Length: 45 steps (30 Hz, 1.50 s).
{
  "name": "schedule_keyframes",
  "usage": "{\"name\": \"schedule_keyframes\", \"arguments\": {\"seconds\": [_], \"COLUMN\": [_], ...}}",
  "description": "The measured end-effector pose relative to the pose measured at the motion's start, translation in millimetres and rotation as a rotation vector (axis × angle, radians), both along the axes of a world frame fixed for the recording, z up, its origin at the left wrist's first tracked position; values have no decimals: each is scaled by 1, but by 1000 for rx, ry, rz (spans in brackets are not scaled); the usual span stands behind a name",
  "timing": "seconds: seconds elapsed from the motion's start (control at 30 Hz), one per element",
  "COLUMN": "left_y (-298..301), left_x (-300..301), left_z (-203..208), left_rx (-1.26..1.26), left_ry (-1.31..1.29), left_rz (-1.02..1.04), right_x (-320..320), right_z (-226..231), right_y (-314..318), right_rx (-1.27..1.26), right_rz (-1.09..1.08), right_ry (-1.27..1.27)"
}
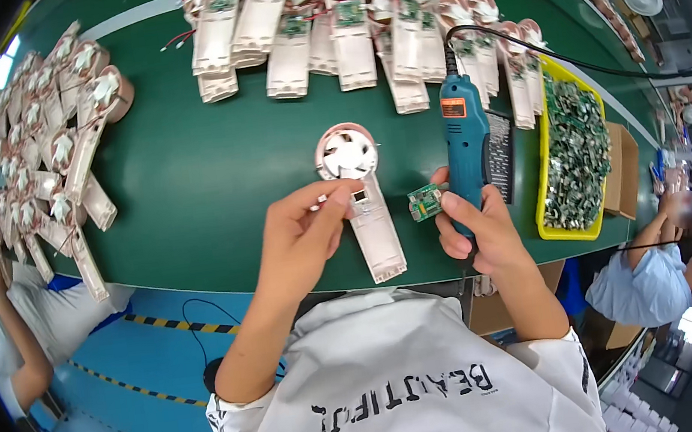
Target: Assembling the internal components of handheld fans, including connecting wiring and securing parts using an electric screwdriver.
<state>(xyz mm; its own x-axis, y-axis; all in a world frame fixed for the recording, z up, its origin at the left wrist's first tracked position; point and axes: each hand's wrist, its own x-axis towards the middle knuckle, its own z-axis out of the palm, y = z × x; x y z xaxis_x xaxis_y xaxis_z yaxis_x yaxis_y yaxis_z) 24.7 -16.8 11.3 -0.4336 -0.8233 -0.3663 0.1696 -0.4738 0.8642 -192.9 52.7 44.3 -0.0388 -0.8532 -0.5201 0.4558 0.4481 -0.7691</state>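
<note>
Fan housing (380, 242) lies on bench (214, 198), fan (349, 155) fitted; circuit board (425, 204) apparently left to install. Left hand (301, 237): fingers pinching white-plugged lead (315, 205). Right hand (488, 230): fingers grasping circuit board plus blue screwdriver (464, 137). Boarded housings (355, 52) beyond.

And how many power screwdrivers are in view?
1: the blue screwdriver, in the right hand, which also holds a small circuit board. Others may be hidden.

One screwdriver (464, 137), one held board (426, 204), one yellow bin (571, 234)
</note>
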Motion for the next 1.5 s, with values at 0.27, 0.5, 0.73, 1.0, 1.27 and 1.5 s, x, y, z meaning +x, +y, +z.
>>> {"name": "schedule_keyframes", "arguments": {"seconds": [0.27, 0.5, 0.73, 1.0, 1.27, 1.5], "left_y": [-7, -8, 7, -5, -8, -6], "left_x": [7, 4, 0, 16, 22, 7], "left_z": [-1, -11, -15, -13, -22, -22], "left_rx": [-48, -69, -135, -118, -56, -105], "left_ry": [-4, 74, -3, 185, 62, 117], "left_rz": [-128, -226, -26, -196, -78, -68], "right_x": [13, 23, 37, 28, 36, 31], "right_z": [1, -1, 7, -1, -33, -18], "right_y": [-28, -37, -20, -17, -33, -21], "right_rx": [61, 24, 10, -109, -297, -201], "right_rz": [192, 287, 188, 307, 264, 250], "right_ry": [11, 175, 497, 417, 420, 220]}}
